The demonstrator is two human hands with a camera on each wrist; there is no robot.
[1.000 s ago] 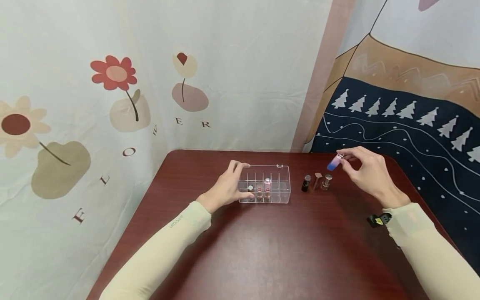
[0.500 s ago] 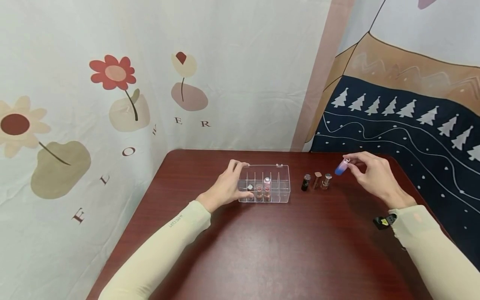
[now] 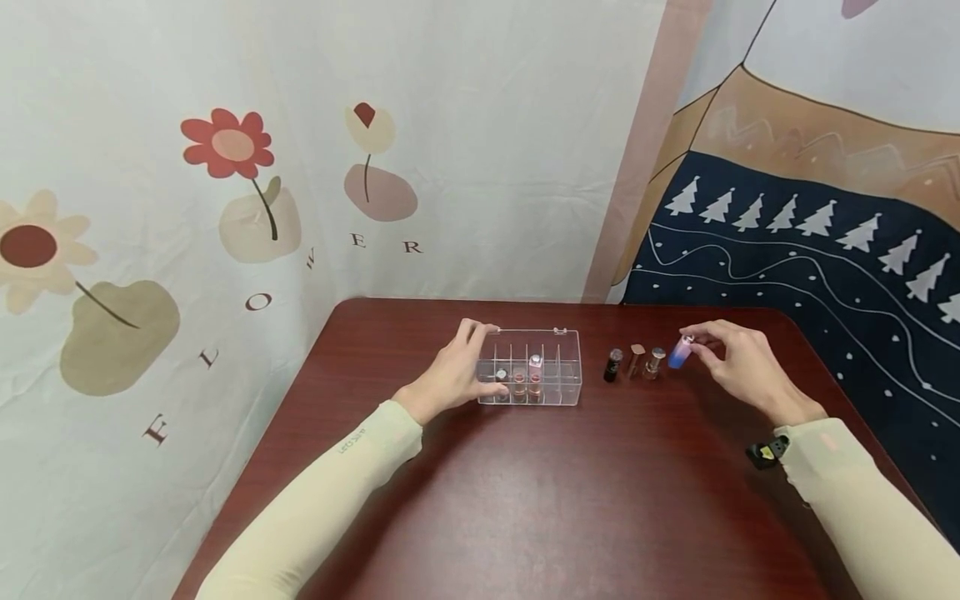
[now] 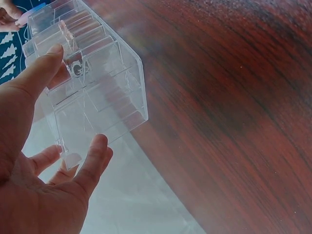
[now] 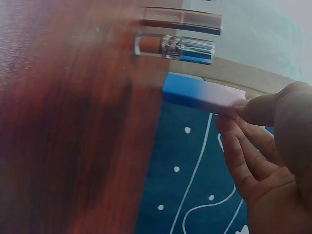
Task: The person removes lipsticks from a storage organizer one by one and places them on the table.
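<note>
My left hand [image 3: 450, 379] grips the left end of a clear divided lipstick organizer [image 3: 568, 385], thumb at the front and fingers at the back. Several lipsticks stand in its slots, among them a pink-topped one [image 3: 536, 365]. With thumb and fingertips my right hand [image 3: 742, 367] pinches the upper pink end of a blue-to-pink lipstick [image 5: 197, 92]. Its blue end points downward, close over the table at the right of a short row. That row holds a black lipstick [image 3: 612, 367], a brown one [image 5: 183, 19] and a clear-cased one with a silver band [image 5: 173, 48].
The dark red wooden table [image 3: 517, 500] extends in front of both arms. Behind it hangs a pale flower-print curtain [image 3: 487, 167], and a navy cloth with tree shapes [image 3: 810, 267] hangs at the right.
My right hand has moved down and a little right with the blue-to-pink lipstick, bringing it beside the row on the table. The left hand stays on the organizer.
</note>
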